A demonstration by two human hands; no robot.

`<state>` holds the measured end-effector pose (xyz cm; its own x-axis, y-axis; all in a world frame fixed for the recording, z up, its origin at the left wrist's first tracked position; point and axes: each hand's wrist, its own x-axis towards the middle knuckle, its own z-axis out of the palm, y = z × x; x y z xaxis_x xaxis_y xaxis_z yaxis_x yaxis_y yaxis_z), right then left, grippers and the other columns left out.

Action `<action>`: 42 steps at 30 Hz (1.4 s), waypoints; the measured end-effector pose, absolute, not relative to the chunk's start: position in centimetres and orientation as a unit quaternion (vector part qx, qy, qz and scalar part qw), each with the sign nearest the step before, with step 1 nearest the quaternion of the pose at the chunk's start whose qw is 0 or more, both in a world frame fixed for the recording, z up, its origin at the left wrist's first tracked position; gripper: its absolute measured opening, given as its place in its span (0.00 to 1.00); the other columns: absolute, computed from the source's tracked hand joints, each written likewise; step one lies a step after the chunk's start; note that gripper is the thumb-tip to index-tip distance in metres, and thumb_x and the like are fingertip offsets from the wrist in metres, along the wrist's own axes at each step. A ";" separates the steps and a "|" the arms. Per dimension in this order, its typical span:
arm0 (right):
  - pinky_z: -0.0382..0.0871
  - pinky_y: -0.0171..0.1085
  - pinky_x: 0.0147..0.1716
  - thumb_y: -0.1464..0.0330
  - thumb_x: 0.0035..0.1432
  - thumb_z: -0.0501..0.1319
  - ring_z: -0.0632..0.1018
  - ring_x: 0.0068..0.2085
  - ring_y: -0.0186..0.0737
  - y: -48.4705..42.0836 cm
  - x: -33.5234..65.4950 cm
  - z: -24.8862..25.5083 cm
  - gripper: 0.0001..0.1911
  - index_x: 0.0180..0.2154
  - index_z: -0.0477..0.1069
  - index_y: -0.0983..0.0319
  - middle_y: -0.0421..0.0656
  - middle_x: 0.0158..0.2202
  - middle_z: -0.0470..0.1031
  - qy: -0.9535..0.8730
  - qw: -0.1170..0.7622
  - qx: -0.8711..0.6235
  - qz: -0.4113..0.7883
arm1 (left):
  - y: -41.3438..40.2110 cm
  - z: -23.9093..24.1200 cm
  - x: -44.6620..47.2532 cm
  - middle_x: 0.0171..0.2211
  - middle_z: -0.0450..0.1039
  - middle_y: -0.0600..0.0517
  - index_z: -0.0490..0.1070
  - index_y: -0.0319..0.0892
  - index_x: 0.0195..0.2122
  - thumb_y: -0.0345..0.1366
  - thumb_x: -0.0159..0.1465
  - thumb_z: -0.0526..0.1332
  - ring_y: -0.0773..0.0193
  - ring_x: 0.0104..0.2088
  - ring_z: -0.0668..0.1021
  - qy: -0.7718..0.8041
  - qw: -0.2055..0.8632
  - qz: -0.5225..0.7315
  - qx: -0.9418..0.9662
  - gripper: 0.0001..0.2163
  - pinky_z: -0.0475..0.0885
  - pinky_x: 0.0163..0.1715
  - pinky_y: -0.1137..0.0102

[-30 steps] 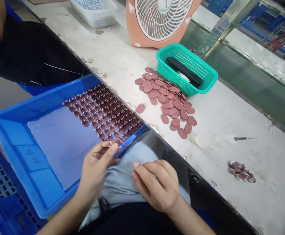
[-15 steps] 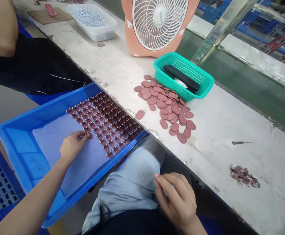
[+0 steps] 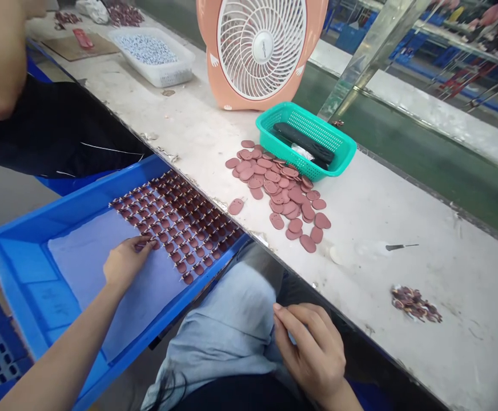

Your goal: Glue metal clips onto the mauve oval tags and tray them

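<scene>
My left hand (image 3: 124,264) reaches into a blue plastic tray (image 3: 30,268), its thumb and forefinger closed on a reddish-brown oval piece (image 3: 156,245). That piece is at the edge of rows of similar oval pieces (image 3: 180,214), each with a small pale part at one end, laid on a bluish-white sheet (image 3: 146,308). Over my lap, my right hand (image 3: 311,348) is closed, thumb and forefinger tips together. Whether anything small is between them, I cannot make out. A loose heap of plain reddish-brown ovals (image 3: 274,182) lies on the white table (image 3: 373,205).
A green basket (image 3: 343,165) with a dark bundle touches the heap. Behind it stands an orange fan (image 3: 215,85). A thin dark-handled tool (image 3: 395,247) and a small brown pile (image 3: 416,303) lie to the right. A white bin (image 3: 167,74) and another person's arm (image 3: 0,63) are at left.
The view has shifted slightly, so the table's things appear further left and lower. My left hand still pinches the oval piece in the same spot. My right hand keeps its closed pose.
</scene>
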<state>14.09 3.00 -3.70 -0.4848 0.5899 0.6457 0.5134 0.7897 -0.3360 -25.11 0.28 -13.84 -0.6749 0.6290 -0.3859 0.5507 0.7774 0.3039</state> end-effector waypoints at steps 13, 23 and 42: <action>0.75 0.37 0.28 0.82 0.59 0.65 0.75 0.29 0.38 3.2 14.8 -3.5 0.09 0.41 0.77 0.68 0.45 0.29 0.75 -0.856 0.402 -0.325 0.031 | 0.1 -13.8 -25.0 0.54 0.75 0.44 0.72 0.42 0.56 0.44 0.68 0.63 0.48 0.50 0.79 0.913 0.228 0.090 0.326 0.19 0.76 0.48 0.50; 0.74 0.39 0.33 0.83 0.58 0.66 0.76 0.34 0.39 4.1 17.3 -3.3 0.12 0.44 0.77 0.69 0.47 0.32 0.76 -0.846 0.404 -0.348 -0.012 | 1.7 -12.5 -29.2 0.59 0.71 0.43 0.70 0.42 0.58 0.43 0.68 0.63 0.45 0.54 0.76 0.915 0.132 0.099 0.369 0.20 0.75 0.51 0.47; 0.74 0.39 0.38 0.80 0.57 0.68 0.77 0.36 0.39 4.4 18.7 -3.4 0.15 0.46 0.75 0.63 0.43 0.36 0.76 -0.792 0.436 -0.418 -0.083 | 2.7 -10.8 -28.6 0.47 0.77 0.41 0.76 0.38 0.48 0.45 0.69 0.61 0.42 0.49 0.79 0.874 -0.005 0.197 0.443 0.16 0.76 0.45 0.48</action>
<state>18.70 4.45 -3.38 -0.2698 0.5905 0.7606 0.7357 0.6360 -0.2328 -28.64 2.71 -10.79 -0.6067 0.7732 0.1845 0.7775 0.5288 0.3403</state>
